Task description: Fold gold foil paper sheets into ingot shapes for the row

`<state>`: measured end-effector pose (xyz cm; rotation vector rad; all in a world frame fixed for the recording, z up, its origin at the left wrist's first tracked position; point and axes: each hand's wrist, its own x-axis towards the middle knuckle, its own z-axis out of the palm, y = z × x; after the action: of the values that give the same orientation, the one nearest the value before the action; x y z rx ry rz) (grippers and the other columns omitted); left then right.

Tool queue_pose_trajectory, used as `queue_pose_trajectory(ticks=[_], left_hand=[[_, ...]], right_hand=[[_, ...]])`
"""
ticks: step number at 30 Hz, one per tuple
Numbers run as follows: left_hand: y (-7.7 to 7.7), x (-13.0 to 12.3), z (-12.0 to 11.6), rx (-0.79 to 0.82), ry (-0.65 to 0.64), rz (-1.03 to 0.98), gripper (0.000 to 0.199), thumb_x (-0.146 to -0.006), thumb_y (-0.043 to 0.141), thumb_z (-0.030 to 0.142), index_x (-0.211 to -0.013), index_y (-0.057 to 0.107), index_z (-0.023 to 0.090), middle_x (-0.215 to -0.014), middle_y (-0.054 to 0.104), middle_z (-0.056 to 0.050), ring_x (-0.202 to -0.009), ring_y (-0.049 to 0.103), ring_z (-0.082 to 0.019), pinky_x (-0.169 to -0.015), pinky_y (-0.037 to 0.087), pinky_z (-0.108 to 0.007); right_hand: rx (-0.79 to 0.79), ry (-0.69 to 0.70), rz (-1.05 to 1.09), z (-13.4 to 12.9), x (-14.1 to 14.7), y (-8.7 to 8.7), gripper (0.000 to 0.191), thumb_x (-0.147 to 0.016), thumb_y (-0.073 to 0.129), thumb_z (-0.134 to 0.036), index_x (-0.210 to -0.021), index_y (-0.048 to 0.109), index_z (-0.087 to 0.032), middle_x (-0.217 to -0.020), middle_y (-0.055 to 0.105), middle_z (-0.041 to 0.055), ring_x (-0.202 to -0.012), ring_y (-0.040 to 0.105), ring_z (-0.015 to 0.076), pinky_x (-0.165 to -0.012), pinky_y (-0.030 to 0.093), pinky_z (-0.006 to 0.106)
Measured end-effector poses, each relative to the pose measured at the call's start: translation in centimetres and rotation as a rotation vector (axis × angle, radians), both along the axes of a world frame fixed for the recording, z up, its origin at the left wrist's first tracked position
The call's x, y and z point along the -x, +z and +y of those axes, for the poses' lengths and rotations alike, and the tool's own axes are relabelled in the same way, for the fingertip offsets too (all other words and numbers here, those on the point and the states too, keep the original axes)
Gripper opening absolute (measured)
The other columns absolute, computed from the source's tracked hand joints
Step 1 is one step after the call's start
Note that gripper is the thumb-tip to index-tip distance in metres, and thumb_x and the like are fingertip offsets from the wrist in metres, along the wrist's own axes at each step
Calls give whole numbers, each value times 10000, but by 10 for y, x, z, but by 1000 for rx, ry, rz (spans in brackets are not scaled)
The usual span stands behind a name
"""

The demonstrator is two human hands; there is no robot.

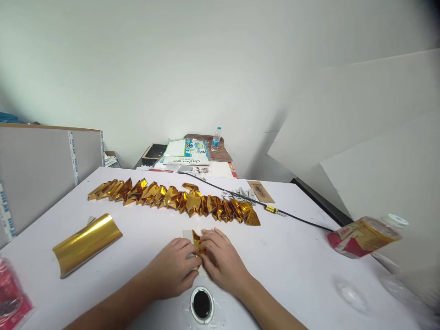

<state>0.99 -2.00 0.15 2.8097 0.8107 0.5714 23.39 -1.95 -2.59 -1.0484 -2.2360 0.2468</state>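
Close to the front middle of the white table, a small piece of gold foil paper with a pale backing lies under my fingers. My left hand presses its left side with bent fingers, the thumb held near the fingertips. From the right, my right hand closes its fingers over the other edge; both hands touch at the paper. The fingers cover most of the piece. A row of folded gold foil paper shapes stretches across the table beyond my hands. To the left rests a curved stack of gold foil sheets.
A round dish of dark material sits just before my hands. A black cable crosses behind, near a yellow-black screwdriver and brown card. A plastic bottle stands right; a red packet lies left.
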Motion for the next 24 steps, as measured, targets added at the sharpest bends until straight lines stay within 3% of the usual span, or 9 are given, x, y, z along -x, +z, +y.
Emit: queue_pose_trajectory(ticks=[2,4,8,10,12,16,20,24], left_hand=[[-1,-2,-1,-6,22,-46,121,-933,574,163,-1010,652,212,-1022,689,-71,-984,605,-249,-885,519,-423],[-1,-2,2,0,74,-134,188,-944,520,121,-1043,650,214,-1064,695,-69,-1037,611,-244,-922,520,-424],[-2,-3,16,6,173,-194,385,-930,520,112,-1305,577,180,-1372,627,-129,-1308,544,-291,-1095,489,-478],[-3,-5,21,48,151,-160,376,-950,499,112,-1314,572,172,-1311,657,-131,-1253,581,-282,-1075,516,-474],[-5,-7,21,72,135,-125,287,-968,474,102,-1200,624,180,-1163,693,-111,-1130,621,-268,-1001,556,-457],[-8,-9,14,5,192,-77,197,-965,495,96,-1007,669,178,-1086,674,-109,-1064,613,-274,-935,577,-447],[-12,-10,5,-28,247,-18,147,-957,532,127,-996,668,167,-1023,662,-110,-1005,618,-284,-879,582,-462],[-10,-10,-2,-14,231,5,180,-941,577,153,-1108,641,166,-1081,668,-111,-1010,618,-289,-877,575,-461]], right_hand=[[40,20,-29,0,0,-1,162,-961,540,-130,-1046,632,-232,-1085,727,59,-1302,609,253,-1206,354,570],[54,41,-30,0,0,-1,167,-987,540,-139,-1059,649,-244,-1112,734,47,-1296,610,237,-1202,349,555],[-57,122,-28,4,1,-1,179,-1030,511,-151,-1053,668,-234,-1171,721,58,-1222,617,216,-1128,422,470],[-133,117,-33,7,0,-1,167,-1029,522,-156,-1043,676,-219,-1204,699,83,-1203,600,234,-1048,462,437],[-187,51,-50,11,-3,0,134,-1018,555,-167,-1007,682,-208,-1159,689,95,-1120,597,248,-967,473,427],[-148,-83,-73,15,-8,1,115,-982,651,-197,-869,665,-183,-962,682,69,-943,573,230,-908,446,429],[-52,15,-23,11,-9,5,134,-958,719,-246,-841,685,-190,-978,700,48,-997,587,221,-931,437,403],[-10,114,-42,6,-8,8,144,-1014,639,-255,-908,727,-213,-925,724,27,-975,618,191,-960,424,394]])
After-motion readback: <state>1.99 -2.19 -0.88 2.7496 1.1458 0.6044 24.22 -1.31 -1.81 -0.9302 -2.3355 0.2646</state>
